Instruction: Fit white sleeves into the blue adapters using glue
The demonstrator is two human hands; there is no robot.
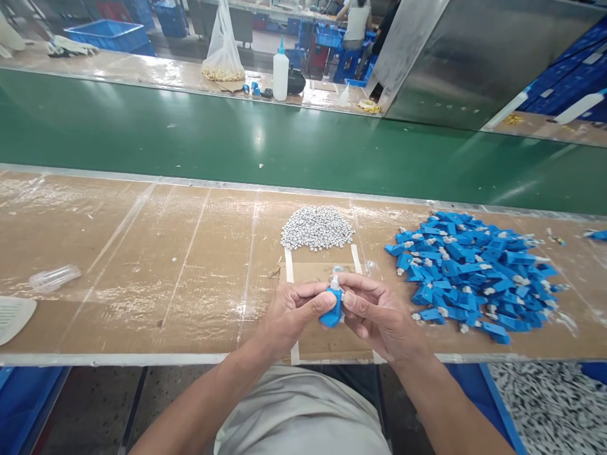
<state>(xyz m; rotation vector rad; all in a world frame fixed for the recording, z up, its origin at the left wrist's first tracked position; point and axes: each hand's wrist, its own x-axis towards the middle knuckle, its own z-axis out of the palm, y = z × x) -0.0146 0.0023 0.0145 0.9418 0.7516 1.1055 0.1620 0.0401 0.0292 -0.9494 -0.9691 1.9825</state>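
My left hand (298,309) pinches a small blue plastic part (332,315) between thumb and fingers, just above the table edge. A white fitting (335,282) sticks up from the top of that part. Closed in from the other side, my right hand (382,316) has its thumb and fingertips against the part's right side by the white fitting; exactly what they pinch is partly hidden. Beyond my hands lies a pile of small grey-white pieces (317,227). To the right is a large heap of blue parts with white fittings (474,272).
A green conveyor belt (190,133) runs across behind the cardboard-covered table (190,253). Past it stand a white bottle (281,72) and a plastic bag (222,54). A clear plastic piece (54,278) lies at left. Below right is a bin of small black-and-white pieces (550,404).
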